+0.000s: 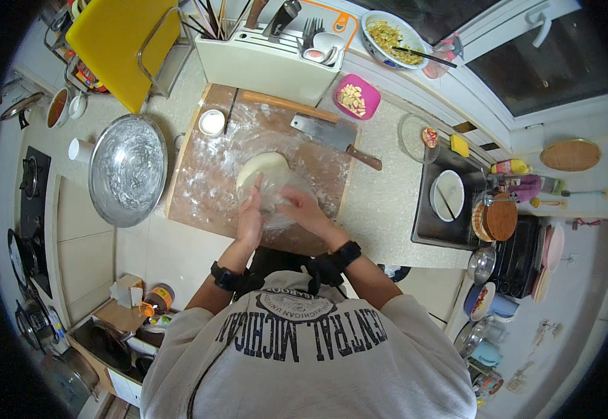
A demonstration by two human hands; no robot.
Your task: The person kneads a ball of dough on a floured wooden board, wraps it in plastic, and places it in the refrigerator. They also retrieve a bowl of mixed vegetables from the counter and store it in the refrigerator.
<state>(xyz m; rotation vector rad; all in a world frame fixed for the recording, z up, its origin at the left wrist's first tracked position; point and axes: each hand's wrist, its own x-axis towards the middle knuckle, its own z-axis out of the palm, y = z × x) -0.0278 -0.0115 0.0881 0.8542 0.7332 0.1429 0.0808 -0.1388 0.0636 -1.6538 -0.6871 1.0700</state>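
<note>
A round lump of pale dough [263,163] lies on a floured wooden board [199,194] before me. Thin clear plastic film or a bag [278,194] covers its near side. My left hand [250,217] is at the plastic's left edge, thumb and fingers against it. My right hand [304,208] is on the right with its fingers bent into the plastic, blurred and partly veiled by it. Behind the dough lie a cleaver [322,131] and a wooden rolling pin [288,106]. A small white cup of flour [212,122] and a dark chopstick [231,112] are at the back left.
A large floured metal basin [128,170] stands left of the board. The cleaver's handle juts past the board's right edge. At the back are a knife and utensil holder [267,68] and a pink dish of peeled garlic [357,97]. A sink [419,214] holding a white bowl is at the right.
</note>
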